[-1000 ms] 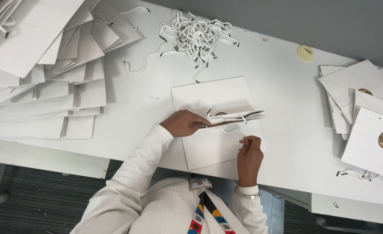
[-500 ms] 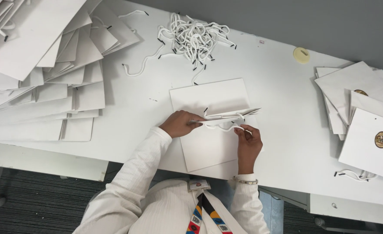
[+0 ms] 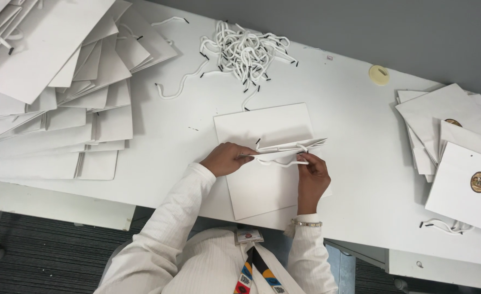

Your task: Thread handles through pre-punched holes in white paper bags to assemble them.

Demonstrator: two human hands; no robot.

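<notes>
A flat white paper bag (image 3: pixel 262 182) lies in front of me on the white table (image 3: pixel 349 120), its upper edge folded up and slightly spread. My left hand (image 3: pixel 227 159) pinches that folded edge at its left end. My right hand (image 3: pixel 312 173) grips a white cord handle (image 3: pixel 277 162) that loops along the bag's edge, fingers closed on its right end.
A tangle of white cords with black tips (image 3: pixel 246 51) lies at the back. Fanned stacks of flat white bags (image 3: pixel 55 92) fill the left. Finished bags with round gold seals (image 3: pixel 463 158) are piled right. A small yellow disc (image 3: pixel 379 74) sits near the wall.
My right hand has moved up from the bag's lower face to its folded edge and taken hold of the cord there. My left hand has stayed on the edge.
</notes>
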